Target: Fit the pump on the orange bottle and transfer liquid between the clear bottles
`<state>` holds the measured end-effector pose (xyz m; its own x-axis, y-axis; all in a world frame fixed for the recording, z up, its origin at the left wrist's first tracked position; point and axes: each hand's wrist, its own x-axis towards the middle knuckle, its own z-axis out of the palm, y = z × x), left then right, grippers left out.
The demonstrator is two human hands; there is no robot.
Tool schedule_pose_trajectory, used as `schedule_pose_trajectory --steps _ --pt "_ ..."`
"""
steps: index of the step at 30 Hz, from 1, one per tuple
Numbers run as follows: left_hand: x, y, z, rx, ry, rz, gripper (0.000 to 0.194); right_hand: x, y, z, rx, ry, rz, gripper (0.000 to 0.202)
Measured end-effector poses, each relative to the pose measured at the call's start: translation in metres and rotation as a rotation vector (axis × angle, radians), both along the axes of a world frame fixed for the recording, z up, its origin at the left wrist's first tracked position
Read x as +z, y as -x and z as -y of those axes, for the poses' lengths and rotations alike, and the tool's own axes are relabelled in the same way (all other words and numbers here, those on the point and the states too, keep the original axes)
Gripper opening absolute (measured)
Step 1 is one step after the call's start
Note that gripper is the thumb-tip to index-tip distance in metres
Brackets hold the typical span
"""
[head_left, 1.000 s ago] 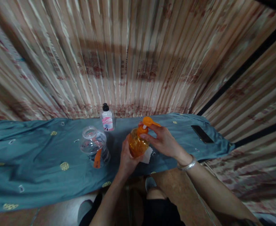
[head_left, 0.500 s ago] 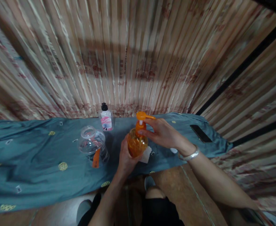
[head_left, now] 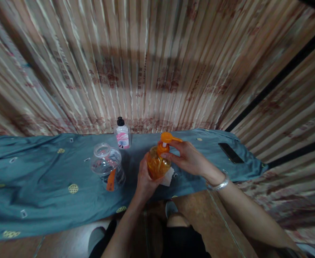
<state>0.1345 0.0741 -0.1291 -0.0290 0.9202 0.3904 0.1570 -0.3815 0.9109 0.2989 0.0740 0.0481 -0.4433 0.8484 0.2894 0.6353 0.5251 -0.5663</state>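
In front of me is a clear pump bottle (head_left: 157,166) with amber-orange contents. My left hand (head_left: 146,179) is wrapped round its body from the left and below. An orange pump head (head_left: 166,138) sits at the top of the bottle, its spout pointing right. The fingers of my right hand (head_left: 187,156) are closed on the orange collar just under the spout. Whether the collar is threaded on or loose cannot be made out. A white piece of tissue (head_left: 168,177) shows behind the bottle, partly hidden by it.
A clear plastic jar (head_left: 106,161) with an orange label stands to the left. Behind it is a small bottle (head_left: 123,136) with black cap and pink label. A dark phone (head_left: 230,153) lies at right on the blue-green cloth (head_left: 52,172). Curtains (head_left: 146,64) hang behind.
The pump head has moved slightly right and down with my right hand, and its spout has turned a little. My left hand still holds the bottle.
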Motion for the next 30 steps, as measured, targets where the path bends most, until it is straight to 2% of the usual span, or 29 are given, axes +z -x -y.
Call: schedule_pose_trajectory --steps 11,15,20,22,26,28,30 --pt "-0.001 0.000 0.000 -0.030 0.019 0.014 0.098 -0.016 0.007 0.004 -0.068 -0.069 -0.184 0.030" --pt "-0.002 0.001 0.000 -0.041 0.030 0.016 0.100 -0.018 0.008 0.003 -0.080 -0.079 -0.188 0.031" --pt "-0.001 0.002 0.001 -0.045 0.041 0.015 0.098 -0.026 0.015 0.005 -0.246 -0.136 -0.189 0.036" --pt "-0.001 0.002 0.002 -0.044 0.046 0.016 0.099 -0.027 0.016 0.006 -0.266 -0.157 -0.203 0.040" --pt "0.000 0.001 0.002 -0.039 0.045 0.018 0.100 -0.022 0.009 0.007 -0.123 -0.121 -0.183 0.048" --pt "0.000 0.001 0.002 -0.034 0.043 0.019 0.100 -0.019 0.005 0.006 -0.030 -0.088 -0.154 0.041" --pt "0.000 0.000 0.001 -0.021 0.040 0.021 0.100 -0.018 0.005 0.006 -0.011 -0.082 -0.135 0.036"
